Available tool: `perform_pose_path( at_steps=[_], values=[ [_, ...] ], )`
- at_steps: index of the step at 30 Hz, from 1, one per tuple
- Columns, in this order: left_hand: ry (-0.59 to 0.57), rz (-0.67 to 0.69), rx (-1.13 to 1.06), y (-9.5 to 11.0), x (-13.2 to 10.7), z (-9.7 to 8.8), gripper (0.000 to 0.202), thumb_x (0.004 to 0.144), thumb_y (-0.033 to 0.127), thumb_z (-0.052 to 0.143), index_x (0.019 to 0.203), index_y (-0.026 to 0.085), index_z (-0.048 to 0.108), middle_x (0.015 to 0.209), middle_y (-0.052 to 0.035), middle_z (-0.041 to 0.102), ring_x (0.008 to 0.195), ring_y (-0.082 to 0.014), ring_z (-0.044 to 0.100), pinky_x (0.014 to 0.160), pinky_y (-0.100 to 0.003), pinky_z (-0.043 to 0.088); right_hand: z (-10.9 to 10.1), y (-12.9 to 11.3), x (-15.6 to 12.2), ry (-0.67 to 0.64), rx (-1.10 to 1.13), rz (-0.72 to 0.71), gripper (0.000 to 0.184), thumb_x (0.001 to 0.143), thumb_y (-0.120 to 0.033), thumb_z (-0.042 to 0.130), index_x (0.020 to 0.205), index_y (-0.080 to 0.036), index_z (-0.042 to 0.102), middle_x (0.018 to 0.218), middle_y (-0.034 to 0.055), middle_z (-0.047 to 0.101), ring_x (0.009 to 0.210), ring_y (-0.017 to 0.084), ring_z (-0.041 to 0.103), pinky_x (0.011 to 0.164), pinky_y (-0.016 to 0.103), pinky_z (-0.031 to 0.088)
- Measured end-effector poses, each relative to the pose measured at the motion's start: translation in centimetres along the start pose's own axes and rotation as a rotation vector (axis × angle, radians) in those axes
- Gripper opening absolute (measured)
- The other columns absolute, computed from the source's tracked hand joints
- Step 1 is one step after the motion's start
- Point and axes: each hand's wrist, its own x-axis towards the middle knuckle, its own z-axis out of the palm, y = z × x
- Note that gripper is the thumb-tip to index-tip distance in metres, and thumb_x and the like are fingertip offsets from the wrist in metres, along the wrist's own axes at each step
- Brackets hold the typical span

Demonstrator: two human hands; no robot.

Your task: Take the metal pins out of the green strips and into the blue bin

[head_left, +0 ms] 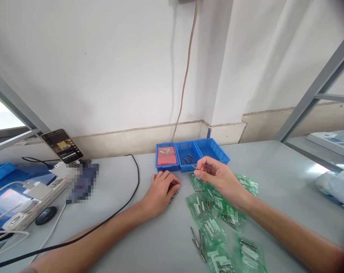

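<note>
My right hand (216,175) is raised just in front of the blue bins, thumb and forefinger pinching a small brass-coloured metal pin (194,167). Curled on the table, my left hand (163,191) closes over several thin metal pins (174,194), whose ends stick out by the thumb; the palm hides the others. Beneath and beside my right hand lie several green plastic bags (210,227) of metal pins with white labels. A few loose dark pins (198,242) rest left of the nearer bags.
Three joined blue bins stand by the wall: the left bin (166,167) holds a pink packet (166,156), the middle bin (186,146) dark pins. A black cable (115,212) crosses over my left forearm. At left are a phone (63,146), power strip (32,204) and black mouse-like object (46,215).
</note>
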Motion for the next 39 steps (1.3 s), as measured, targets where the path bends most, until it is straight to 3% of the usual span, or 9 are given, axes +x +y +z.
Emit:
perform_pose_path(
  at_steps=[22, 39],
  values=[
    [-0.008, -0.037, -0.004, 0.0, 0.06, -0.08, 0.008, 0.107, 0.029, 0.063, 0.103, 0.022, 0.063, 0.106, -0.0026, 0.067, 0.102, -0.024, 0.058, 0.089, -0.039, 0.037, 0.09, -0.37, -0.02, 0.012, -0.005, 0.019, 0.038, 0.086, -0.058, 0.081, 0.088, -0.025, 0.061, 0.074, -0.0032, 0.05, 0.068, 0.017, 0.045, 0.061, 0.03, 0.035],
    [0.009, -0.051, -0.01, -0.23, 0.07, 0.17, 0.015, 0.104, 0.034, 0.07, 0.099, 0.022, 0.064, 0.104, -0.0019, 0.067, 0.1, -0.0244, 0.058, 0.088, -0.039, 0.036, -0.05, 0.23, 0.0, -0.015, 0.019, 0.019, 0.03, 0.091, -0.051, 0.078, 0.091, -0.025, 0.062, 0.078, -0.0033, 0.051, 0.07, 0.017, 0.043, 0.063, 0.031, 0.033]
  ],
)
